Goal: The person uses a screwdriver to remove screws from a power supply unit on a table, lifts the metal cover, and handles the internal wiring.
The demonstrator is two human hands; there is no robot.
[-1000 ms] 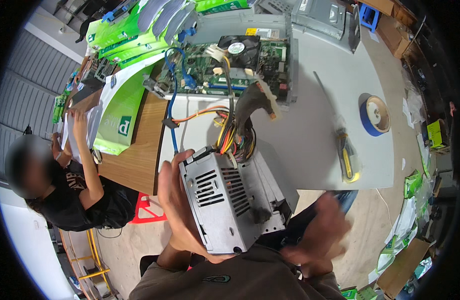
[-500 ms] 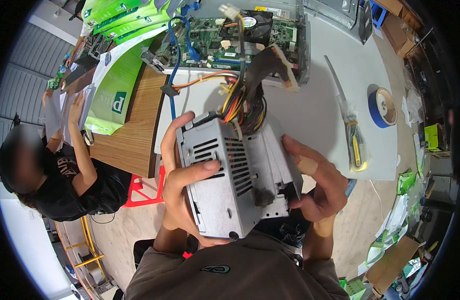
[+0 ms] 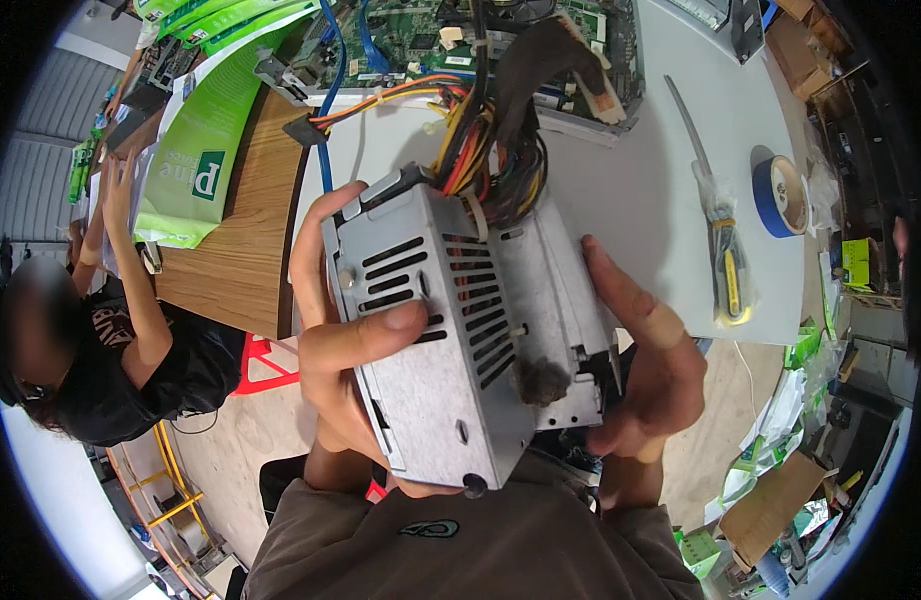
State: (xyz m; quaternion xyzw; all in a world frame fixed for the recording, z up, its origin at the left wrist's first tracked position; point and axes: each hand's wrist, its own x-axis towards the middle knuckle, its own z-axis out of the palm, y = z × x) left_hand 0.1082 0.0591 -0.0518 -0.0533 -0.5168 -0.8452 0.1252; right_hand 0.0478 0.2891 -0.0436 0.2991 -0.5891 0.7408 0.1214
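My left hand [image 3: 336, 330] grips a silver metal power supply [image 3: 436, 340] from the left, thumb over its slotted face. My right hand [image 3: 661, 370] is wrapped round the power supply's right side, index finger along its stepped metal edge. A dark grey fuzzy clump [image 3: 541, 380] sits near its lower right slots. A bundle of coloured cables [image 3: 491, 165] rises from its top toward a wide dark sheathed lead [image 3: 541, 60]. Beyond lies an open computer chassis with a green motherboard [image 3: 411, 40].
A bagged yellow-handled tool [image 3: 729, 280] and blue tape roll [image 3: 779, 195] lie on the white tabletop [image 3: 681, 210]. A wooden board [image 3: 251, 220] and green paper packs [image 3: 201, 170] are at left, where a co-worker [image 3: 121, 340] handles papers. Cardboard and scraps [image 3: 771, 505] litter the right floor.
My right hand has come from below onto the power supply's right side. The power supply and both hands have moved slightly upward in view, and my left thumb now lies over the slots.
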